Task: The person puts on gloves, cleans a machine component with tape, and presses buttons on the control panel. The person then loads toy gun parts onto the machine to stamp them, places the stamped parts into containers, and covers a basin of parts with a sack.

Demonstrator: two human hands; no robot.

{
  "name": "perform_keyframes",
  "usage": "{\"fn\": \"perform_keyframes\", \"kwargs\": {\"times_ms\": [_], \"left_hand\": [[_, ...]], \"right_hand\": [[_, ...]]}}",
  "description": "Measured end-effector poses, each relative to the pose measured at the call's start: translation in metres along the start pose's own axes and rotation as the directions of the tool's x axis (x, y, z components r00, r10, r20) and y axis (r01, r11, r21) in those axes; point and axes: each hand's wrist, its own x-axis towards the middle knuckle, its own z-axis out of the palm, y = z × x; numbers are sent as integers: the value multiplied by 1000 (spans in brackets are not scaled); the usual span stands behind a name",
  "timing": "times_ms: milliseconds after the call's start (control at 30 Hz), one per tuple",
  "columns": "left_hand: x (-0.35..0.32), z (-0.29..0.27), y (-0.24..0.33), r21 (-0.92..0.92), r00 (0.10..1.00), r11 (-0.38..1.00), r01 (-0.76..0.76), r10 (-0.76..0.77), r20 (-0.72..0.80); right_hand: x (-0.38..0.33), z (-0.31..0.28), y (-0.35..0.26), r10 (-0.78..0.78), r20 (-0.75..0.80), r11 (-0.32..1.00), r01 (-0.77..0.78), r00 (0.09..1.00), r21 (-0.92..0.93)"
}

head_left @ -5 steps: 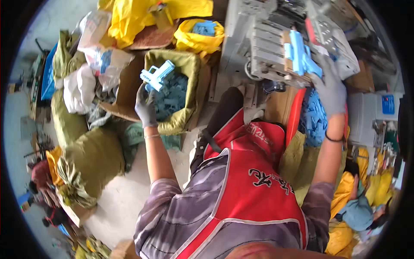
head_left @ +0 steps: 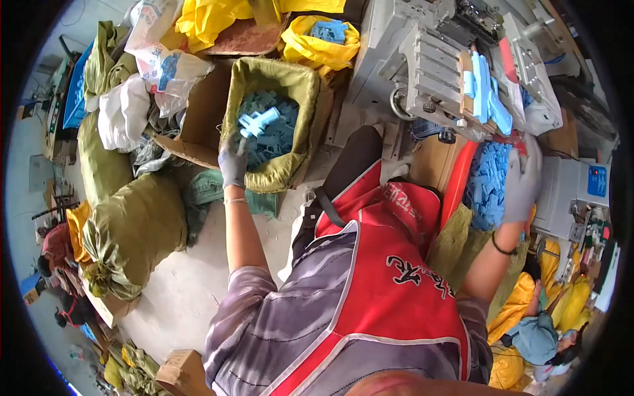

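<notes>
My left hand, in a grey glove, is over the near-left rim of a box lined with an olive woven sack. A light blue toy pistol with a white mark lies just past its fingertips, above the blue pieces heaped in the box. The fingers look parted from the pistol. My right hand, also gloved, is beside a heap of blue pieces below the machine, fingers stretched and nothing seen in them. Another blue toy pistol sits on the machine's holder.
The grey metal machine stands ahead on the right, with a red-edged board below it. A yellow bag of blue pieces is at the back. Stuffed olive sacks stand at left. People sit at both far sides.
My right hand has dropped from the pistol on the machine to beside the heap of blue pieces. The other pistol has left my left fingers and is lower in the box, turned.
</notes>
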Motion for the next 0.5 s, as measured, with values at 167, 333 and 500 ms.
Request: {"fn": "perform_keyframes", "kwargs": {"times_ms": [167, 333, 500], "left_hand": [[-22, 47, -4, -35, 917, 996, 82, -62, 393], [-39, 74, 58, -245, 875, 969, -23, 138, 464], [-40, 117, 127, -350, 663, 863, -363, 504, 554]], "right_hand": [[-108, 21, 16, 163, 329, 987, -152, 930, -57], [-201, 48, 21, 163, 569, 968, -243, 806, 67], [-270, -15, 55, 565, 179, 818, -519, 805, -249]]}}
